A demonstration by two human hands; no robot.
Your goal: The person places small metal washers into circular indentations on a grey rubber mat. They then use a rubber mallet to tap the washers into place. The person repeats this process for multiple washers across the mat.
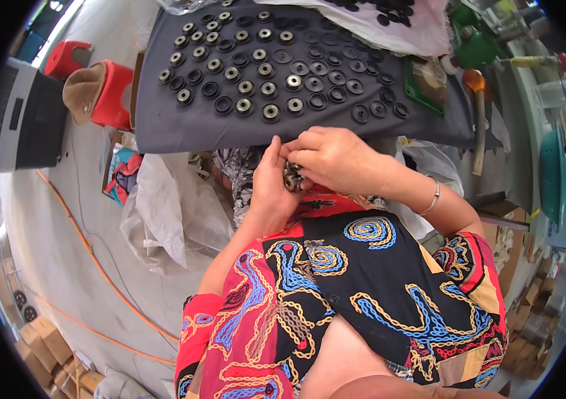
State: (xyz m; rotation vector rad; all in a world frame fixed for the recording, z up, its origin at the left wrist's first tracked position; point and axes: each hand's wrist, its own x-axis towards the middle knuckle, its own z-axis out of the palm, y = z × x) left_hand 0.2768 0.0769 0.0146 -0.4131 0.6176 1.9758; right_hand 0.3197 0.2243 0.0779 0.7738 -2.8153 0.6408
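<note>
Cupped in my left hand (269, 186), just off the near edge of the cloth-covered table, is a small cluster of metal bearings (291, 178). My right hand (342, 159) reaches over from the right, fingers bent and pinched together at the top of the cluster. Its fingertips partly hide what they grip. Beyond both hands, black round plastic caps (318, 100) lie in loose rows on the dark grey tablecloth (183, 130). Toward the left and middle, many caps have a ring-shaped metal bearing (270, 112) seated in the centre; those on the right show bare black centres.
A green tray (422, 101) and an orange-headed hammer (477, 113) lie at the table's right side. More black parts sit on white plastic (409, 36) at the back. Red stools (115, 93), a white plastic bag (170, 206) and an orange cable (90, 249) are on the left.
</note>
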